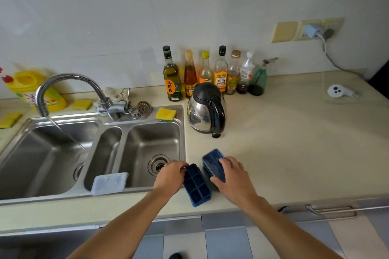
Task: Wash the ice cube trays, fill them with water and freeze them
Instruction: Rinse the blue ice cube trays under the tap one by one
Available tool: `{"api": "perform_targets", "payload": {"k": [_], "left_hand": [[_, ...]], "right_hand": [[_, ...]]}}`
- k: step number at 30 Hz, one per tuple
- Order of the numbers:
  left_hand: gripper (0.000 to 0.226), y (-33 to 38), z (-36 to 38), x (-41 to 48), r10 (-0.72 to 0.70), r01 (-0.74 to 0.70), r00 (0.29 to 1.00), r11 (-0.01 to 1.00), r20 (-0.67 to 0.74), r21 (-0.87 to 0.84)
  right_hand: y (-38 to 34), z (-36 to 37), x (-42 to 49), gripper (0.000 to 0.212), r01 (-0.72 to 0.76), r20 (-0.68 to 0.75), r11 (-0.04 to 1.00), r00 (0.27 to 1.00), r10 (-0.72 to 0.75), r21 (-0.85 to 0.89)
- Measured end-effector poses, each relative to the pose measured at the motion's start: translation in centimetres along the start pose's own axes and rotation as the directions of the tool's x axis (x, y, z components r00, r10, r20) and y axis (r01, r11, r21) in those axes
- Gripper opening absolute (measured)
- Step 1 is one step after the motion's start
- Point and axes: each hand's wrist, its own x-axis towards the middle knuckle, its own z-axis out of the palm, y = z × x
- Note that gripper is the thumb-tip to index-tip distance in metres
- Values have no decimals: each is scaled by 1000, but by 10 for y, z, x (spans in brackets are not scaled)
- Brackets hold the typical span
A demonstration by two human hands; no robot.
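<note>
So at this point the person had both blue ice cube trays on the bench (pixel 284 143), just right of the sink (pixel 181 132). The left hand (pixel 169 175) was curled onto the left edge of the open tray (pixel 196 185), fingers closed on its rim as far as one could tell. That tray's compartments looked empty and dark, no water visible. The right hand (pixel 232 176) lay over the second tray (pixel 213 162), fingers wrapped on its near edge; this one seemed to have a lid on, or it was a stack, hard to say which.

A clear lid (pixel 109 183) leaned on the divider at the front of the sink, so one tray was already uncovered. The faucet (pixel 67 88) was running a thin stream into the left basin, and a yellow sponge (pixel 165 114) plus a dish soap bottle (pixel 35 90) were waiting nearby.

Judging from that, the job was barely started: lids coming off, nothing washed yet apparently, nothing filled, and no freezer in sight. Washing, filling and freezing were all left.
</note>
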Motion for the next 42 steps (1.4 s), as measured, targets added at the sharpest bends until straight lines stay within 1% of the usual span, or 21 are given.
{"api": "perform_targets", "payload": {"k": [4,8,10,13,17,19,22,24,26,27,29,31,32,33,35,36,37,39,42], "left_hand": [[28,2,7,3,18,-18,1000,999,-12,29],[29,2,15,2,14,-17,999,999,47,46],[38,1,19,-2,9,-11,999,999,39,45],[51,-4,21,-11,52,-52,999,998,-2,27],[65,-11,26,-20,140,-151,985,981,99,118],[68,-11,28,-22,146,-160,984,976,105,149],[68,-8,28,-24,139,-155,984,976,109,152],[68,-7,24,-25,128,-141,986,981,109,129],[67,-7,17,-27,93,-98,993,994,79,55],[65,-7,12,-28,62,-62,997,998,52,-10],[59,-7,-3,-27,-23,20,1000,981,-11,-194],[51,-8,-21,-24,-133,103,990,912,-51,-398],[46,-9,-30,-21,-188,140,981,852,-46,-505],[42,-12,-40,-19,-233,170,972,770,-23,-615],[37,-20,-60,-18,-283,206,958,559,49,-803],[38,-27,-70,-17,-290,213,954,473,77,-855],[42,-34,-80,-17,-287,216,953,421,97,-881],[53,-54,-96,-16,-296,230,947,347,127,-909],[62,-96,-119,-18,-370,258,914,210,168,-943]], "right_hand": [[4,6,0,64,14,-5,997,1000,-15,-79],[5,8,1,61,13,-20,994,1000,-16,-107],[3,8,1,60,8,-20,994,1000,-10,-113],[2,9,0,60,6,-16,994,1000,-8,-106],[2,7,0,58,4,-13,998,1000,-5,-64],[1,6,1,56,-4,-14,999,1000,3,-47],[-1,5,2,53,-22,-12,999,1000,22,-22],[-3,2,4,51,-38,-22,999,999,38,9],[-9,-3,6,52,-45,-43,998,998,47,40],[-14,-6,8,53,-37,-52,998,998,40,59],[-30,-14,15,55,-7,-61,991,998,15,133],[-54,-21,23,57,15,-52,968,999,-2,249],[-68,-24,27,58,20,-45,952,999,-6,306],[-83,-25,31,59,22,-37,936,999,-10,352],[-113,-22,39,60,31,-16,916,1000,-27,401],[-128,-18,43,59,38,0,908,999,-41,418],[-143,-12,47,59,43,17,900,998,-56,433],[-174,3,57,58,47,59,891,995,-83,451],[-228,34,73,55,29,135,877,985,-106,479]]}}
